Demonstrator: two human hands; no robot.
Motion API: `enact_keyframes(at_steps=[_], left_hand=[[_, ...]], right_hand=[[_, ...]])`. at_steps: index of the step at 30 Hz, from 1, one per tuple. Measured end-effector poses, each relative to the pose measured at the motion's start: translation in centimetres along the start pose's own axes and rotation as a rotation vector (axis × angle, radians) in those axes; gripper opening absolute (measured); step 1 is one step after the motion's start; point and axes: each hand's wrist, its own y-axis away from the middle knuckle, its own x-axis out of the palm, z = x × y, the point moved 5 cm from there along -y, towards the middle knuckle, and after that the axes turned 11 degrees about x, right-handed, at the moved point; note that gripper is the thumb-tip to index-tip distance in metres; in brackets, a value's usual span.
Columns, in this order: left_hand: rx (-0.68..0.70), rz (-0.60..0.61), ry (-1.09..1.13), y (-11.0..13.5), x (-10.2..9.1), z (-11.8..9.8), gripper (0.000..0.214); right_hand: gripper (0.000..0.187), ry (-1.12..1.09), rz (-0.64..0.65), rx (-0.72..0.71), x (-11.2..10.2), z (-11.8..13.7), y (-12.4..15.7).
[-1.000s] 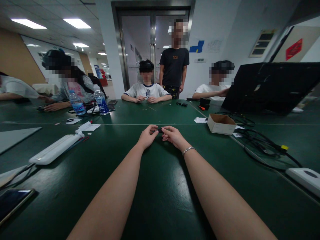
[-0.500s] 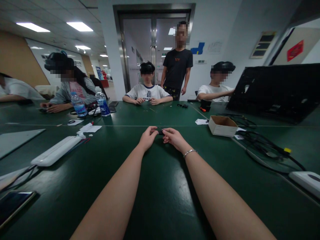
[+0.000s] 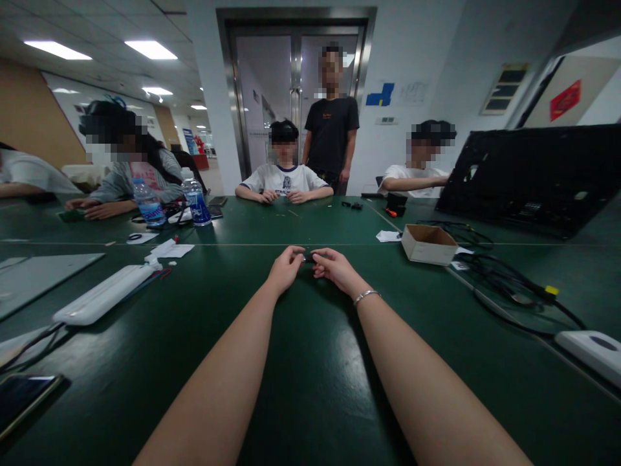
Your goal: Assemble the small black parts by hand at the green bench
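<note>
Both my arms stretch forward over a dark green table [image 3: 310, 362]. My left hand [image 3: 285, 267] and my right hand [image 3: 336, 268] meet near the table's middle, fingers curled and pinched together on a small dark object [image 3: 308, 257] held between them. Most of that object is hidden by my fingertips, so I cannot name it. A thin silver bracelet [image 3: 366, 296] sits on my right wrist.
A white power strip [image 3: 99, 296] and a phone [image 3: 22, 396] lie at the left, two water bottles [image 3: 194, 199] beyond. A small cardboard box [image 3: 427, 244], black cables [image 3: 509, 285] and a large black panel [image 3: 533, 175] are at the right. Several people sit around; one stands by the door.
My hands stay pinched together at the same spot. The standing person has shifted a little to the left. The view has moved slightly.
</note>
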Motion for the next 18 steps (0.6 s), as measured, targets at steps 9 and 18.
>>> enact_keyframes(at_steps=[9,18], left_hand=[[0.032,-0.02,-0.015,0.1,-0.2,-1.0,0.025],[0.02,-0.021,0.043,0.0,-0.2,-0.7,0.019]], right_hand=[[0.037,-0.022,0.055,-0.03,0.5,0.7,0.8],[0.031,0.084,0.014,-0.037,0.7,0.8,0.3]])
